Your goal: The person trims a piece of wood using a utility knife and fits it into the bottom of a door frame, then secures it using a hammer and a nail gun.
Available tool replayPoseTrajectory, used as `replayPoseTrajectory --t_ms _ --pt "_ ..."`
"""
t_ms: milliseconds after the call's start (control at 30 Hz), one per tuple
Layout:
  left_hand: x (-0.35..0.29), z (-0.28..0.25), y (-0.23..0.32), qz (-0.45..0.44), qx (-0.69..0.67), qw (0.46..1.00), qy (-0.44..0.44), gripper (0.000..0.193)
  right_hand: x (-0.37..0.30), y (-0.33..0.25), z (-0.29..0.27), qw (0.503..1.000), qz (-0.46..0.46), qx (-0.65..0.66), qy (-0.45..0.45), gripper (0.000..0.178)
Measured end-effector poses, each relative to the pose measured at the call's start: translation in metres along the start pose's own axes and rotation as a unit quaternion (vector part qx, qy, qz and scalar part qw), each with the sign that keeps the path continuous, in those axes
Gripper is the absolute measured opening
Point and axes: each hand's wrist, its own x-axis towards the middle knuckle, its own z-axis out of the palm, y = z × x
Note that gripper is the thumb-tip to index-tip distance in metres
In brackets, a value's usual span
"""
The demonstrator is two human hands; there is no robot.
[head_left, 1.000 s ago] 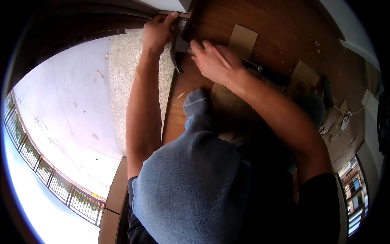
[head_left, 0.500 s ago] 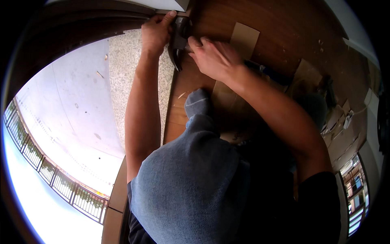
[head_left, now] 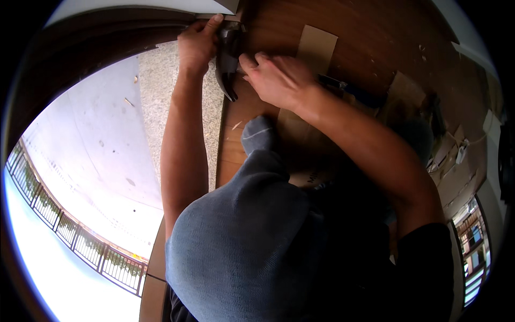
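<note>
A claw hammer [head_left: 229,58] with a dark metal head is at the top centre, its curved claw pointing down toward me. My right hand [head_left: 276,78] is closed round its handle, mostly hidden by the fingers. Just left of the hammer head, my left hand [head_left: 196,49] is closed, its thumb up against a brown strip [head_left: 232,17] at the foot of the white wall. Whatever lies between those fingers is too small or hidden to tell. The striking end of the hammer is close to the left fingertips.
A cardboard piece [head_left: 317,48] lies on the brown wood floor [head_left: 370,32], with wood chips nearby. My socked foot [head_left: 257,134] and raised knee are below the hammer. A speckled stone sill [head_left: 155,96] runs along the left, with a pale floor and railing [head_left: 80,241] beyond.
The hammer head has turned slightly and its claw sits a little lower. Both hands show slightly farther left along with the whole view; their holds look the same.
</note>
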Motion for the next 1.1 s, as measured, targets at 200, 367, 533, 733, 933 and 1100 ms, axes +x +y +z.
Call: replayPoseTrajectory --t_ms 200,367,533,733,933,1100 --pt "-0.0006 -0.0001 -0.0022 -0.009 -0.021 1.000 0.004 0.046 -0.0003 -0.0017 -0.0023 0.999 0.032 0.001 -0.022 0.034" --pt "-0.0030 0.0006 0.0010 -0.011 0.008 1.000 0.010 0.047 0.0016 0.0019 -0.0011 1.000 0.014 -0.011 -0.021 0.035" --pt "-0.0045 0.0001 0.0026 0.016 0.015 1.000 0.009 0.047 -0.0008 -0.0040 0.0005 1.000 -0.003 -0.007 -0.017 0.034" --pt "-0.0039 0.0013 0.0037 -0.004 0.017 1.000 0.011 0.047 0.0019 0.0011 -0.0020 1.000 0.008 -0.012 -0.003 0.037" --pt "-0.0019 0.0019 -0.0010 -0.007 0.011 1.000 0.015 0.048 -0.0008 -0.0027 -0.0056 1.000 0.018 0.003 -0.003 0.037" --pt "0.0009 -0.0012 -0.0043 -0.001 0.008 1.000 0.011 0.051 0.0046 0.0014 -0.0051 0.999 0.023 -0.023 -0.015 0.035"
